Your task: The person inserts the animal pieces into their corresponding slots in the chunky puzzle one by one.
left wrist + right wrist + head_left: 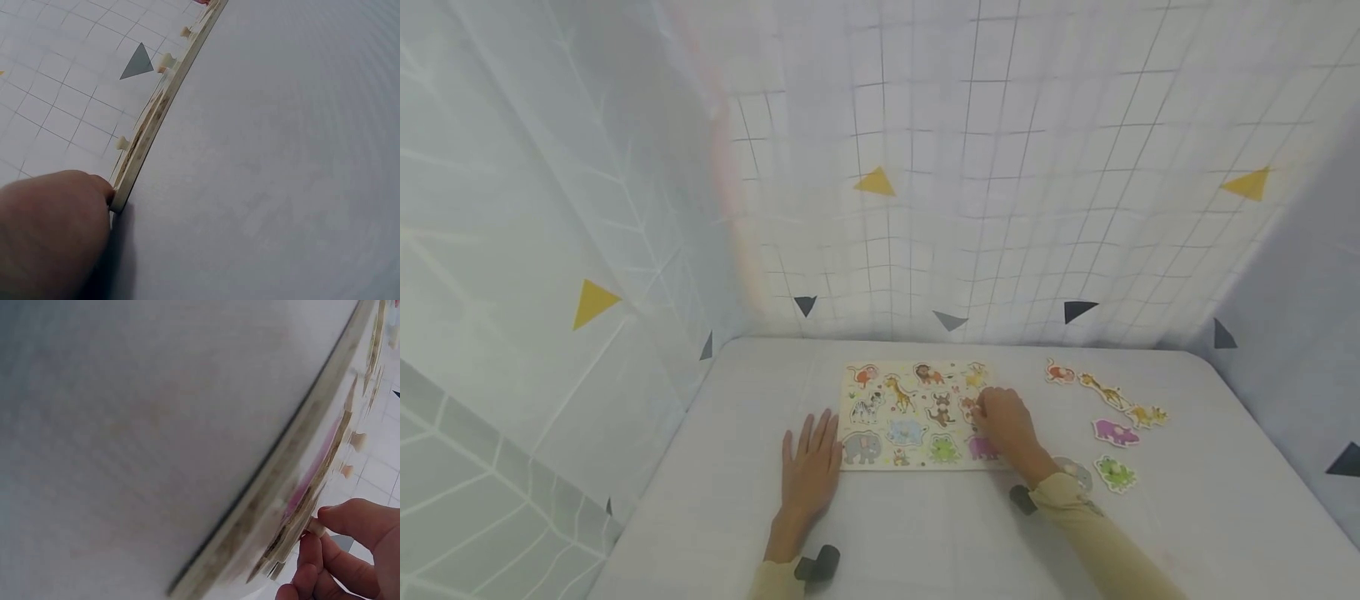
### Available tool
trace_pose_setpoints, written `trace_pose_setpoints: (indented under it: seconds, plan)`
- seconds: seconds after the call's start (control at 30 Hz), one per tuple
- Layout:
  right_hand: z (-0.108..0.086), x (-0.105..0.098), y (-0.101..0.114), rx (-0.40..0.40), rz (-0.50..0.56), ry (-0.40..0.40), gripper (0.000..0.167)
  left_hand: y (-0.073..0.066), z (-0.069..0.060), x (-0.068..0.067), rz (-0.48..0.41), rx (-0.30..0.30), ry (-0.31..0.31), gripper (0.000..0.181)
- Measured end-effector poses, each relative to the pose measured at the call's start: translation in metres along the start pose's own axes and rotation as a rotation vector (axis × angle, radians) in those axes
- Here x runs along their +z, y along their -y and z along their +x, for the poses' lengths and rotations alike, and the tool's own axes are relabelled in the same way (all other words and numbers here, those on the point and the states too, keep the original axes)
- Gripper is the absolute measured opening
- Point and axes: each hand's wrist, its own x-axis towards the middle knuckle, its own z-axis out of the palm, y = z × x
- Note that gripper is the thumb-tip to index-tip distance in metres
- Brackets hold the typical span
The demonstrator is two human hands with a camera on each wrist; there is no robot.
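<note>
A wooden animal puzzle board [880,465] lies on the table, with animal pictures and pieces on it, including a zebra [867,408] and a lion [929,375]. My left hand [811,467] rests flat on the table with its fingers straight, at the board's left edge. In the right wrist view, my right hand [350,550] pinches a small wooden knob [317,527] of a puzzle piece between thumb and fingers. This is over the board's right side, beside an orange animal [968,406]. The hand hides most of that piece.
Loose pieces lie right of the board: an orange-red animal [1061,372], a giraffe [1103,392], a yellow animal [1148,417], a purple hippo [1115,432] and a frog [1116,474]. A grey elephant [1075,472] is partly behind my right forearm. Patterned cloth walls [925,250] surround the table.
</note>
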Motion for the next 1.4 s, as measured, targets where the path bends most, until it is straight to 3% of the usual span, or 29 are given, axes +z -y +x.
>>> trace_pose_setpoints:
  seconds: [0.23,0.6,0.97,1.27,1.4]
  plan:
    - [0.000,0.002,0.001,-0.001,-0.018,-0.004,0.013,0.000,0.000,0.000,-0.001,0.002,-0.006,0.055]
    - [-0.003,0.003,-0.002,-0.005,0.071,0.009,0.015,0.002,0.001,0.004,-0.009,0.001,0.013,0.054]
    - [-0.003,0.005,-0.004,0.013,0.088,0.028,0.016,0.000,0.000,0.000,-0.010,0.002,0.015,0.054]
    - [0.000,0.006,-0.026,-0.027,0.042,0.003,0.017,0.000,-0.002,0.000,-0.012,0.004,0.008,0.054]
    - [-0.003,-0.001,-0.039,-0.002,0.028,0.008,0.021,0.000,-0.002,-0.002,-0.014,0.011,-0.005,0.054]
